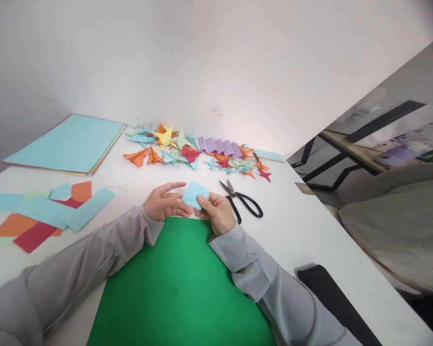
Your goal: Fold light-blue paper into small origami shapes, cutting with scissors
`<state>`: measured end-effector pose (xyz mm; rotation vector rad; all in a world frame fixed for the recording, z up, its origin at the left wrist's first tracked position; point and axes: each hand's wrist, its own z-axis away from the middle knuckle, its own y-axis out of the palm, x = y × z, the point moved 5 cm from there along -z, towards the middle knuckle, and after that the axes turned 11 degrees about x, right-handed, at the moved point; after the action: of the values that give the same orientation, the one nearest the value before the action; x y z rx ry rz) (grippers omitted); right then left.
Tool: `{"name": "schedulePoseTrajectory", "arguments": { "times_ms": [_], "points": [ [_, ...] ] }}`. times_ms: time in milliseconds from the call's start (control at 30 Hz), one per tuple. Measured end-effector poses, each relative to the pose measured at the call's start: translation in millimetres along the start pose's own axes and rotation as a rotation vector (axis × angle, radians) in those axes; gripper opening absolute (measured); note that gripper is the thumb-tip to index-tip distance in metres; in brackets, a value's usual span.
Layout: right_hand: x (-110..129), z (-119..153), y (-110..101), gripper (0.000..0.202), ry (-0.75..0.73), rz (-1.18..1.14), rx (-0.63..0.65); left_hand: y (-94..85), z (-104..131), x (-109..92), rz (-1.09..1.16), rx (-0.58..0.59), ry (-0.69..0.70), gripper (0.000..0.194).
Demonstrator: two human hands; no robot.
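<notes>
A small light-blue paper square [192,193] is pinched between the thumb and fingers of my right hand [218,211]. My left hand [168,202] is at the left edge of the square, its fingers apart and curved around that side, with no grip on the paper to be seen. Both hands are over the far edge of a green sheet [169,283] on the white table. Black-handled scissors [244,198] lie with parted blades just to the right of my right hand.
Folded paper shapes [166,137] in several colours and a purple pleated strip [220,146] lie along the wall. Large coloured sheets [68,142] are stacked at the back left, cut paper pieces [32,230] nearer. A black object [332,298] lies at the right front.
</notes>
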<state>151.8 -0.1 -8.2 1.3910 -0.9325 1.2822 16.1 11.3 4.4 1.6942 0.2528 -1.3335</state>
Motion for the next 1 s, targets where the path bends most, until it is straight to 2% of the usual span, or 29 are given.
{"name": "schedulePoseTrajectory", "arguments": {
  "times_ms": [100,233,367,467,600,767,1000],
  "points": [
    [-0.6,0.7,3.3,0.029,-0.017,0.027,0.004,1.5,0.6,-2.2,-0.124,-0.094,0.062,0.07],
    [3.2,2.6,9.9,0.023,-0.038,0.083,0.099,0.3,2.0,-5.4,-0.248,-0.183,0.123,0.059],
    [8.7,4.8,13.5,0.021,-0.04,0.163,0.185,-4.6,3.5,-8.7,-0.299,-0.247,0.127,0.06],
    [10.9,5.8,17.2,0.022,-0.032,0.233,0.245,-6.2,3.0,-8.9,-0.288,-0.25,0.131,0.057],
    [10.7,6.2,22.2,0.027,0.0,0.304,0.3,-5.1,1.8,-5.8,-0.273,-0.228,0.133,0.042],
    [9.4,6.5,23.3,0.032,0.004,0.363,0.308,-3.2,2.5,-3.0,-0.266,-0.242,0.119,0.028],
    [9.4,5.7,24.9,0.035,-0.042,0.407,0.291,-1.5,2.6,-6.9,-0.303,-0.274,0.124,0.025]
  ]
}}
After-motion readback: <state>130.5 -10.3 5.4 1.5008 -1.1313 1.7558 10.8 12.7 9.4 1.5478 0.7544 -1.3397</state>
